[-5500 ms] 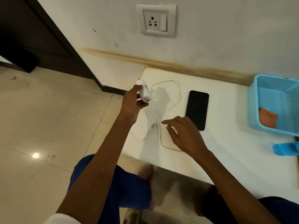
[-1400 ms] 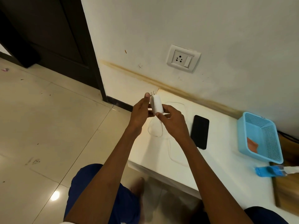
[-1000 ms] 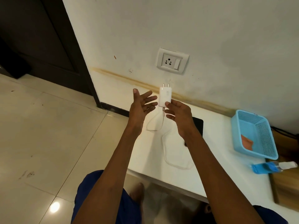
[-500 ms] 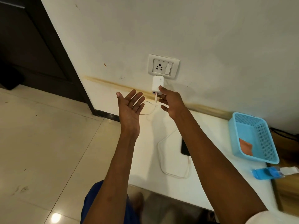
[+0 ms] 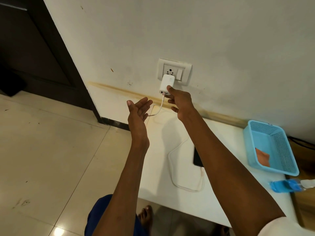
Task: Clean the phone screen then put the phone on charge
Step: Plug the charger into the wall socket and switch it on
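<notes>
The white charger adapter point(image 5: 166, 84) sits against the wall socket point(image 5: 174, 71), covering its lower holes. My right hand point(image 5: 179, 103) grips the adapter's lower end with thumb and fingers. Its white cable point(image 5: 175, 169) drops from the adapter, loops over the white table point(image 5: 172, 198) and runs to the black phone point(image 5: 196, 158), which lies flat and mostly hidden under my right forearm. My left hand point(image 5: 137, 110) hovers to the left of the adapter, palm up, fingers straight, holding nothing.
A blue mesh basket point(image 5: 279, 160) with an orange cloth point(image 5: 262, 157) stands at the table's right. A blue spray bottle point(image 5: 289, 184) lies in front of it. A dark door point(image 5: 34, 48) is at the left, tiled floor below.
My right hand took the adapter from both hands, raised it to the wall and set it against the socket. My left hand let go and stayed open beside it.
</notes>
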Demonstrator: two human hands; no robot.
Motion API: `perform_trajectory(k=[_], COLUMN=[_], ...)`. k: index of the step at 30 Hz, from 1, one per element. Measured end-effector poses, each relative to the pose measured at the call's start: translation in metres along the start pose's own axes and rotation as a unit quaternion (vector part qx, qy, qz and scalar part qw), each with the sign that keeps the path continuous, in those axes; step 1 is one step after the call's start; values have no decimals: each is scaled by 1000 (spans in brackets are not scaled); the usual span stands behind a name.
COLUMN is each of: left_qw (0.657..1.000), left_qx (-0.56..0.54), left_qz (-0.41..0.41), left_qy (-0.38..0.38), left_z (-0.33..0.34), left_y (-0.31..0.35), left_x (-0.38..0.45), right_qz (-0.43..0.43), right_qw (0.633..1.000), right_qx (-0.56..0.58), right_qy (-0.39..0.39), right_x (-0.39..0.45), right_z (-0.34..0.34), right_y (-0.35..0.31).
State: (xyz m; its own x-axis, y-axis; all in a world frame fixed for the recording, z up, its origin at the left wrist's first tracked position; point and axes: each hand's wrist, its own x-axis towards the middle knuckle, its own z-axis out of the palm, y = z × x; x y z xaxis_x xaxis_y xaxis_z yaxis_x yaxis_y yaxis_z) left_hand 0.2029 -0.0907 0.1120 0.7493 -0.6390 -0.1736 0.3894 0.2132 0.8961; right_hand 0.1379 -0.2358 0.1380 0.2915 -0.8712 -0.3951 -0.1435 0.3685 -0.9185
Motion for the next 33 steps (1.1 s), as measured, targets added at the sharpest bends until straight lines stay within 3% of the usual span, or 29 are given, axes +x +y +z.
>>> perform_trajectory(k=[7, 19, 22, 26, 29, 33], left_qw=[998, 998, 998, 977, 959, 966], left_qx=[-56, -64, -30, 106, 171, 166], left_qz=[10, -7, -51, -136, -161, -161], left_qy=[11, -4, -32, -125, -157, -119], left_z=[-5, -14, -13, -13, -15, -13], left_y=[5, 8, 9, 2, -6, -8], left_x=[1, -2, -3, -5, -7, -6], right_qz=[20, 38, 41, 0, -65, -132], right_qw=[999, 997, 998, 999, 995, 964], right_qx=[39, 61, 36, -33, -70, -201], right_qy=[29, 7, -16, -24, 40, 109], right_x=[0, -1, 2, 12, 24, 38], right_z=[3, 3, -1, -14, -25, -37], right_y=[-11, -25, -24, -17, -7, -3])
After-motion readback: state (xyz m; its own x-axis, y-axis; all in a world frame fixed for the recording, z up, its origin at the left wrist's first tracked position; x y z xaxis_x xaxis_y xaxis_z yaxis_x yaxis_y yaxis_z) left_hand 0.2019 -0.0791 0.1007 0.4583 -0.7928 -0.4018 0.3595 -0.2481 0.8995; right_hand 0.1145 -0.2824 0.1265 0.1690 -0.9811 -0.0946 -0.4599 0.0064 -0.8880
